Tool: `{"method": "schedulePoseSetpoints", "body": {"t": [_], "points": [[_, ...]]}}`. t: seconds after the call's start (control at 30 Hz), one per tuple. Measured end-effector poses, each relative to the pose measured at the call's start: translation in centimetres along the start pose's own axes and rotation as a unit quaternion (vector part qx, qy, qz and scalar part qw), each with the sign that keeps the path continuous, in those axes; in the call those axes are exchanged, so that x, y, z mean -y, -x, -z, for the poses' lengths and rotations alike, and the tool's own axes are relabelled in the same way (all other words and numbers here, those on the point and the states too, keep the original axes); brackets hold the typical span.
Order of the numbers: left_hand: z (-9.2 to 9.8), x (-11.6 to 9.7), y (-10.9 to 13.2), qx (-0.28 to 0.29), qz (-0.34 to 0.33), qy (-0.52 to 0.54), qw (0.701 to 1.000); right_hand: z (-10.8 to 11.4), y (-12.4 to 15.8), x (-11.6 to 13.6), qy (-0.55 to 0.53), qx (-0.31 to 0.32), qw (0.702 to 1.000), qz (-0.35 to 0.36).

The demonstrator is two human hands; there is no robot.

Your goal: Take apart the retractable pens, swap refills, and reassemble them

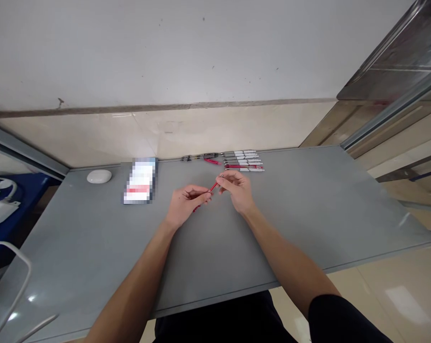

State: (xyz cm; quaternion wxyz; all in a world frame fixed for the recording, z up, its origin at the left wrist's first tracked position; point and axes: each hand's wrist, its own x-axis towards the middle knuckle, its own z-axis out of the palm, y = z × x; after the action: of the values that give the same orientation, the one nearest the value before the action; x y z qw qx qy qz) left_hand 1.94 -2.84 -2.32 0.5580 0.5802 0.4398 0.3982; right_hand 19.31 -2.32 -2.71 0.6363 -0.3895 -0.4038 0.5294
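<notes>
A slim red pen (214, 186) slants between my two hands above the grey table. My left hand (185, 204) is closed, pinching its lower part between thumb and fingers, and the red end pokes out below. At the pen's upper tip, my right hand (237, 189) is closed with thumb and forefinger together; its fingers partly hide that end. Just beyond my right hand lies a row of several white and grey pens (244, 156), with a red pen (242, 166) among them. Beside that row are a short pinkish-red piece (212, 162) and some dark, thin pen parts (194, 157).
A blurred phone (141, 181) with a lit screen lies on the table (215, 257) to the left, and a white rounded object (99, 176) is further left. A wall (201, 133) runs along the back edge. A pale bent tube (25, 276) stands at the lower left.
</notes>
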Motion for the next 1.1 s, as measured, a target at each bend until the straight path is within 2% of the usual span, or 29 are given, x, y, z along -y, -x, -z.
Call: {"method": "schedulePoseSetpoints", "body": {"t": [0.13,0.43,0.6,0.8,0.9,1.0,1.1], "points": [[-0.1,0.2,0.0,0.006,0.012,0.013,1.0,-0.3,0.1,0.1,0.01,-0.03,0.999,0.022],[-0.3,0.1,-0.1,0.033,0.015,0.004,0.999,-0.4,0.2,-0.3,-0.029,-0.008,0.999,0.014],[-0.5,-0.3,0.1,0.043,0.033,0.026,0.998,-0.5,0.1,-0.4,-0.057,-0.045,0.997,-0.003],[-0.2,-0.4,0.3,0.088,0.039,0.006,0.995,0.2,-0.5,0.1,-0.115,-0.089,0.989,-0.017],[0.0,-0.2,0.1,0.077,0.052,0.006,0.996,1.0,-1.1,0.3,-0.15,-0.137,0.979,-0.01],[0.1,0.0,0.0,0.061,0.056,0.054,0.995,2.0,-1.7,0.5,-0.176,-0.178,0.968,-0.011],[0.4,0.0,-0.1,0.044,0.054,0.124,0.99,2.9,-2.0,0.5,-0.191,-0.182,0.964,-0.011]]}}
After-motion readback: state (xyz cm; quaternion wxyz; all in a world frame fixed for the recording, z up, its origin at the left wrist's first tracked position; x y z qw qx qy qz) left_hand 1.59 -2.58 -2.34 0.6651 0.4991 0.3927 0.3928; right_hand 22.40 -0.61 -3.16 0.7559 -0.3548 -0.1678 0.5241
